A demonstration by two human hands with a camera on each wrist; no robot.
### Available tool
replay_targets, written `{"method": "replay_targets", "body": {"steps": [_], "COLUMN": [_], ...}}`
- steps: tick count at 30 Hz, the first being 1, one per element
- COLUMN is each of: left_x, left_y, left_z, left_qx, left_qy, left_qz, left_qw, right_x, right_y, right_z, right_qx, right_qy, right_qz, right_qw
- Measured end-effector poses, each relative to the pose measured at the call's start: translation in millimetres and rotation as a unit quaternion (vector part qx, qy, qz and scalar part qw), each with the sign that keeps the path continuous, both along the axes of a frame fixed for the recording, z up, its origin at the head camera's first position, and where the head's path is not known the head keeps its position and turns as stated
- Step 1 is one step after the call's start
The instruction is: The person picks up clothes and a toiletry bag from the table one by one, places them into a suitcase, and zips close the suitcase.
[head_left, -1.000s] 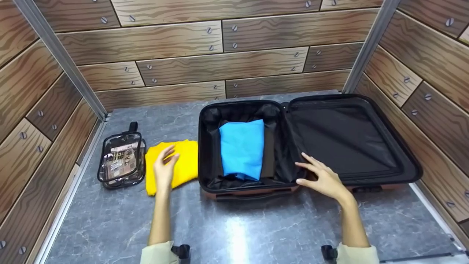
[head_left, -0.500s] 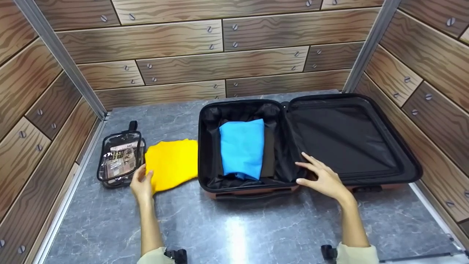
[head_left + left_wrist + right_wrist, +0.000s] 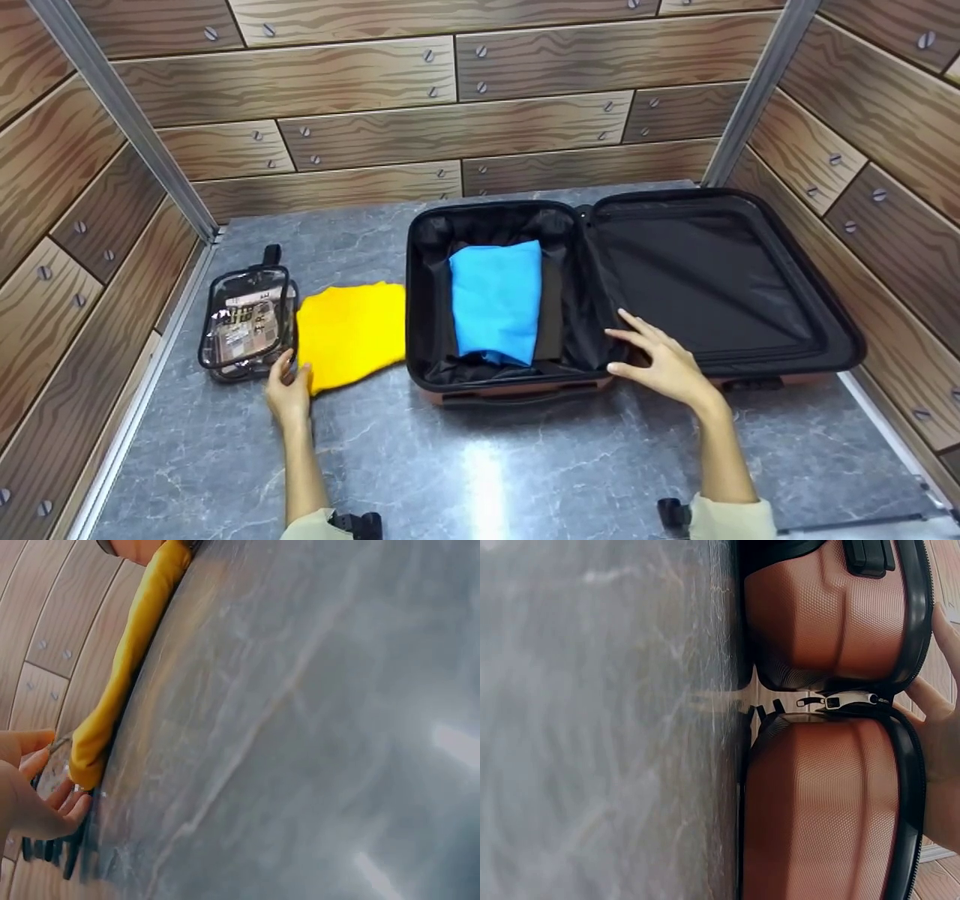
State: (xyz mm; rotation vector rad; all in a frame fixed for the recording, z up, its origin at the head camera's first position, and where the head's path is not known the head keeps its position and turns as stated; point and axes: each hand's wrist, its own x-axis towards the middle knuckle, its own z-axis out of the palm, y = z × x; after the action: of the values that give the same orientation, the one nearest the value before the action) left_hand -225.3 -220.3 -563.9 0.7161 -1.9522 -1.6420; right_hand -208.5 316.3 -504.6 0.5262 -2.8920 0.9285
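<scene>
While the left hand (image 3: pixel 289 394) reaches in at the near left corner of the yellow cloth (image 3: pixel 352 334), we see its fingers bent and parted from the thumb; we cannot tell whether they touch the cloth or the clear pouch (image 3: pixel 247 322) just to its left. The cloth lies folded on the grey tabletop (image 3: pixel 420 465), its right edge at the side of the suitcase (image 3: pixel 697 300).

The right hand (image 3: pixel 664 367) has its fingers spread at the near rim, where the suitcase's two halves meet. From the right wrist we see a metal zipper pull (image 3: pixel 847 700) in the gap between the orange-brown shells, near those fingers.

Both halves lie unfolded with their black linings up. In the left half we find a folded blue cloth (image 3: pixel 496 300), partly covering a dark brown item (image 3: pixel 550 315). Wood-patterned walls (image 3: pixel 360 82) stand behind and on both sides.
</scene>
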Motion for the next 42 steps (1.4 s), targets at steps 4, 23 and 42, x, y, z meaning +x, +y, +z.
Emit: {"method": "replay_targets", "body": {"steps": [4, 23, 42], "left_x": [0.1, -10.7, -38.9], "left_y": [0.1, -7.2, -23.4], "left_z": [-4.0, -1.4, -1.4], "left_qx": [-0.007, -0.047, 0.070], "left_qy": [-0.013, -0.082, -0.084], "left_qz": [-0.014, -0.168, -0.290], "left_qw": [0.9998, 0.9812, 0.9508], "right_x": [1.3, 0.7, 0.1], "right_y": [-0.3, -0.7, -0.1], "right_z": [0.6, 0.3, -0.4], "right_qx": [-0.005, -0.001, 0.001], "right_qy": [-0.009, -0.008, -0.001], "right_qz": [-0.004, -0.002, 0.001], "right_qw": [0.9999, 1.0000, 1.0000]}}
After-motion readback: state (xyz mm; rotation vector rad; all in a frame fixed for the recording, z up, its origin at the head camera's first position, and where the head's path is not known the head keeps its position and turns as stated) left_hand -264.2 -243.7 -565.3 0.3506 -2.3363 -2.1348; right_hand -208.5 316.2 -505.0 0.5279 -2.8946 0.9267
